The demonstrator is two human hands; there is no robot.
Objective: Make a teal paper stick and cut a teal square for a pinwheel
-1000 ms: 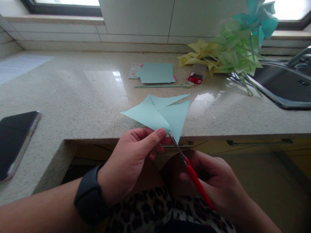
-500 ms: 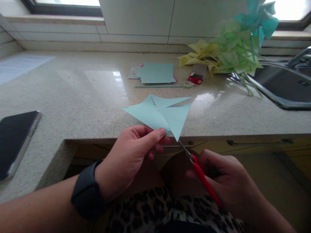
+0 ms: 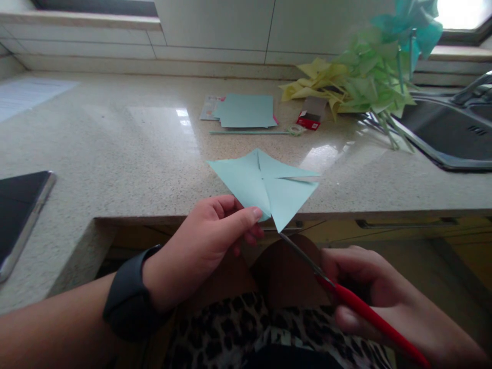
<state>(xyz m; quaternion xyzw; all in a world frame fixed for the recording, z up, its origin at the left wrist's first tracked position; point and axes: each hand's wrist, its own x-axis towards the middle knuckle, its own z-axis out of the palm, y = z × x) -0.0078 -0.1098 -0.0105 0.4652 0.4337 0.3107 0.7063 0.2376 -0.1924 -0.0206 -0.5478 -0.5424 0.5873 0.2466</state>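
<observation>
My left hand (image 3: 209,238) pinches the near corner of a light blue paper square (image 3: 265,184) with slits cut in from its corners, held over the counter's front edge. My right hand (image 3: 378,302) grips red-handled scissors (image 3: 346,297). Their blades point up and left, with the tips just below the paper's lowest corner and clear of the sheet. A black watch sits on my left wrist.
On the speckled counter (image 3: 126,159) lie a stack of blue sheets (image 3: 246,110), a thin blue stick (image 3: 249,132), a small red box (image 3: 309,119) and yellow, green and teal paper pinwheels (image 3: 369,77). A sink (image 3: 453,133) is at right, a dark phone (image 3: 19,215) at left.
My right hand has drawn the scissors down and right, out of the cut in the paper. My left hand has turned the sheet slightly.
</observation>
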